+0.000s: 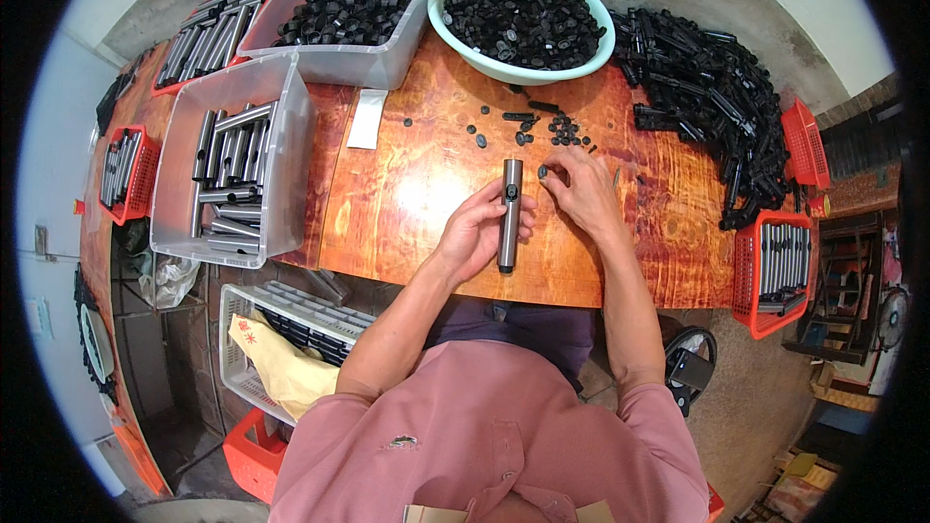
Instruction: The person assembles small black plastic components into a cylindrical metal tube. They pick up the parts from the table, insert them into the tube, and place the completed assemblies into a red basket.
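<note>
My left hand (469,232) is wrapped round a grey metal tube (508,240), which stands lengthwise away from me over the table. A black fitting (511,191) sits on the tube's upper part, and its near end is dark. Just right of the tube, my right hand (585,196) pinches a small black oval piece (542,172) between thumb and fingers, apart from the tube. Beyond the hands, several small black round pieces (564,130) and a loose black oval cap (480,140) lie on the wooden table (407,194).
Black parts fill a pale green basin (607,48) and a clear bin (387,63) at the back. Metal tubes lie in another clear bin (291,184) at left and a red basket (744,281) at right. Black plastic parts (707,87) are heaped at back right.
</note>
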Demonstrator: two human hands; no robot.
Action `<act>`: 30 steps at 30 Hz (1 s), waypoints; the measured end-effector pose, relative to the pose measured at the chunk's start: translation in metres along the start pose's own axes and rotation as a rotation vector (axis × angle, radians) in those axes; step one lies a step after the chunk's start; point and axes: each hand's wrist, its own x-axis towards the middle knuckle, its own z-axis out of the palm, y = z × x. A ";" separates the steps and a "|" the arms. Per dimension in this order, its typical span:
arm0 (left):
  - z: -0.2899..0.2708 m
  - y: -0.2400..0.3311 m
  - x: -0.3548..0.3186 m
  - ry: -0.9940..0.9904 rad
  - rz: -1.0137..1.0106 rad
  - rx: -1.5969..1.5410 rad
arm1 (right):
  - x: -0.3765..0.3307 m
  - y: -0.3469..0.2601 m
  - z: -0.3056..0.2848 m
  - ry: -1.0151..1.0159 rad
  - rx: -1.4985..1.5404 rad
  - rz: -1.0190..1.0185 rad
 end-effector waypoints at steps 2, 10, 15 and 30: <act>0.001 0.001 0.000 -0.005 0.000 0.006 | -0.001 -0.001 0.003 0.051 -0.007 -0.031; 0.004 0.000 -0.001 0.005 0.004 0.046 | -0.026 -0.032 -0.003 0.256 0.128 -0.187; 0.007 -0.002 -0.001 0.027 0.016 0.076 | -0.031 -0.048 -0.003 0.258 0.071 -0.329; 0.003 -0.007 0.000 0.072 0.068 0.077 | -0.035 -0.058 0.003 0.336 -0.043 -0.421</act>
